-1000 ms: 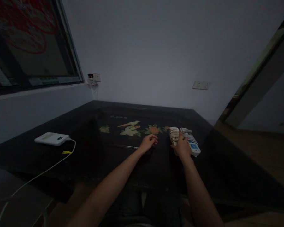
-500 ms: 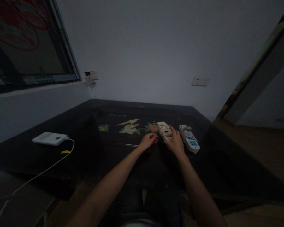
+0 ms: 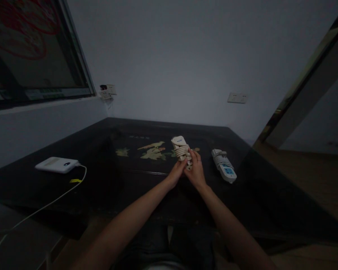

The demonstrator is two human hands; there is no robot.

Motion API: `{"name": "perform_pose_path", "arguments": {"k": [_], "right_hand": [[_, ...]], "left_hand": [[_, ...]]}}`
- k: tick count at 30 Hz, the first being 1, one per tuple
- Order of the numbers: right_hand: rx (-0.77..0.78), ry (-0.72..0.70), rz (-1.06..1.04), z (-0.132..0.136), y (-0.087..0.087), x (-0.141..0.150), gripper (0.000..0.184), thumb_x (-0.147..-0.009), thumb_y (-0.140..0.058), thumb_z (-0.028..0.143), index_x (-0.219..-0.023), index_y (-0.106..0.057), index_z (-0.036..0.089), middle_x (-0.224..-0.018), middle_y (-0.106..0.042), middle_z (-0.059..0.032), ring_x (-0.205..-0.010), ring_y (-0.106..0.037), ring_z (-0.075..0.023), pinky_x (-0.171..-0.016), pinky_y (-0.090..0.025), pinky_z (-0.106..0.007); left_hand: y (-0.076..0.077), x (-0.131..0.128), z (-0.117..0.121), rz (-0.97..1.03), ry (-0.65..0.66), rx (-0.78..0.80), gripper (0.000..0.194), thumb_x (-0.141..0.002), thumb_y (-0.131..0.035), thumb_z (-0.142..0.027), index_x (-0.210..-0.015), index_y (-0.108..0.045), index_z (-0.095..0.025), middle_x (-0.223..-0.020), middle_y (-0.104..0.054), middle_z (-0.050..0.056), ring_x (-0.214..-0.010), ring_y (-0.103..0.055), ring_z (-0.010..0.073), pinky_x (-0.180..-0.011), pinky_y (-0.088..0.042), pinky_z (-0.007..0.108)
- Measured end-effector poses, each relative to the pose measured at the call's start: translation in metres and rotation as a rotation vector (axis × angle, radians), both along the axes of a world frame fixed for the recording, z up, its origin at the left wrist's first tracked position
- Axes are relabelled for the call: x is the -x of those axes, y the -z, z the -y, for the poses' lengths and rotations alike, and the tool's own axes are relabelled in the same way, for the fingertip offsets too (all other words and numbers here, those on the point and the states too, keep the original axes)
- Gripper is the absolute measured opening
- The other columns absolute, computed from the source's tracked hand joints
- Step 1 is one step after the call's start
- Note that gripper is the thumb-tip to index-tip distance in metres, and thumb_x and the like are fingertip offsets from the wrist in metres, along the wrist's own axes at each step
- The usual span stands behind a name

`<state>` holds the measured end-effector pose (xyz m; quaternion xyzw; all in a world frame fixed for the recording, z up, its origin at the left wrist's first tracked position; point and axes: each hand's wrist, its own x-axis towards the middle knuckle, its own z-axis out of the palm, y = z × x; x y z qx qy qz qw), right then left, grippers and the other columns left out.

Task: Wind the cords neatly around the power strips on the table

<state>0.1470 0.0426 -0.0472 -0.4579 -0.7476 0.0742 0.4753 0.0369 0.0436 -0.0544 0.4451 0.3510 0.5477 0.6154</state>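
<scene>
The pale wall (image 3: pixel 169 75) was seen at the far side, and before it the dark table (image 3: pixel 256 202) was set. At the table's left, a white device (image 3: pixel 56 165) was laid flat, with a white cable (image 3: pixel 47 206) led from it toward the near left. At the right, well apart from the hands, a white block (image 3: pixel 224 166) with a blue face was left untouched, its cord wound round its far half. Near the middle, a cream block (image 3: pixel 180 143), likewise wrapped in cord, was held between both hands. Its long axis was slanted from far left to near right, the far end being left free beyond the fingers. The right hand (image 3: pixel 196 168) was closed along its right side, and was placed farther up it; by the left hand (image 3: pixel 177 173) it was pinched at the near left, with thumb on top and some fingers hidden. No reach was judged to be needed, since both hands were already in contact. Whether its underside was rested on the table could not be told.
</scene>
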Motion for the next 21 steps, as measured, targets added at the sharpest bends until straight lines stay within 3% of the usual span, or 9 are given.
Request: {"name": "perform_pose_path", "arguments": {"k": [3,5,9,12,15,17,21], "right_hand": [[-0.007,-0.122,-0.099,-0.003,0.001,0.003,0.077,-0.075,-0.062,0.026,-0.144,-0.028,0.021,-0.14,-0.037,-0.014,-0.132,-0.037,-0.0254,-0.109,-0.033,-0.045],[0.052,-0.168,-0.239,-0.007,0.003,0.004,0.087,-0.072,-0.066,0.032,-0.146,-0.022,0.02,-0.14,-0.037,-0.016,-0.128,-0.042,-0.0261,-0.104,-0.039,-0.045],[0.363,-0.194,-0.568,-0.014,0.009,0.006,0.097,-0.064,-0.073,0.041,-0.145,-0.022,0.02,-0.132,-0.047,-0.0165,-0.113,-0.056,-0.0259,-0.089,-0.051,-0.042],[0.599,-0.27,-0.682,-0.013,0.01,0.007,0.073,-0.067,-0.07,0.046,-0.13,-0.043,0.019,-0.112,-0.062,-0.0114,-0.094,-0.065,-0.0239,-0.077,-0.056,-0.04],[0.661,-0.328,-0.676,-0.008,0.008,0.008,0.048,-0.068,-0.068,0.049,-0.101,-0.059,0.016,-0.089,-0.068,-0.0079,-0.076,-0.066,-0.023,-0.061,-0.057,-0.037],[0.655,-0.334,-0.681,-0.005,0.007,0.01,0.043,-0.066,-0.069,0.049,-0.092,-0.059,0.016,-0.082,-0.067,-0.006,-0.071,-0.066,-0.022,-0.057,-0.057,-0.036],[0.586,-0.285,-0.71,-0.002,0.007,0.013,0.042,-0.067,-0.068,0.048,-0.093,-0.051,0.02,-0.085,-0.065,-0.0027,-0.072,-0.064,-0.0201,-0.055,-0.057,-0.033]], "left_hand": [[0.0,0.003,-0.004,0.069,-0.083,0.021,0.046,-0.085,-0.056,-0.046,-0.119,-0.059,-0.015,-0.112,-0.068,0.012,-0.102,-0.064,0.0236,-0.085,-0.05,0.032],[0.0,0.005,-0.009,0.105,-0.117,0.031,0.046,-0.087,-0.052,-0.047,-0.118,-0.059,-0.014,-0.113,-0.068,0.013,-0.099,-0.065,0.0232,-0.084,-0.051,0.032],[0.001,0.006,-0.017,0.137,-0.155,0.031,0.051,-0.083,-0.05,-0.052,-0.115,-0.06,-0.014,-0.112,-0.068,0.012,-0.095,-0.066,0.0222,-0.083,-0.052,0.032],[0.001,0.007,-0.019,0.106,-0.191,-0.003,0.05,-0.08,-0.053,-0.054,-0.108,-0.062,-0.014,-0.108,-0.069,0.012,-0.096,-0.066,0.0223,-0.083,-0.05,0.031],[0.001,0.011,-0.02,0.025,-0.229,-0.069,0.044,-0.08,-0.056,-0.05,-0.105,-0.062,-0.015,-0.107,-0.069,0.01,-0.1,-0.063,0.0226,-0.085,-0.049,0.031],[0.001,0.015,-0.022,-0.061,-0.253,-0.12,0.037,-0.081,-0.058,-0.045,-0.102,-0.063,-0.016,-0.106,-0.068,0.009,-0.103,-0.061,0.0224,-0.088,-0.047,0.032],[-0.004,0.026,-0.028,-0.266,-0.312,-0.219,0.023,-0.081,-0.06,-0.035,-0.092,-0.064,-0.016,-0.101,-0.065,0.008,-0.103,-0.057,0.0217,-0.092,-0.043,0.032]]}}
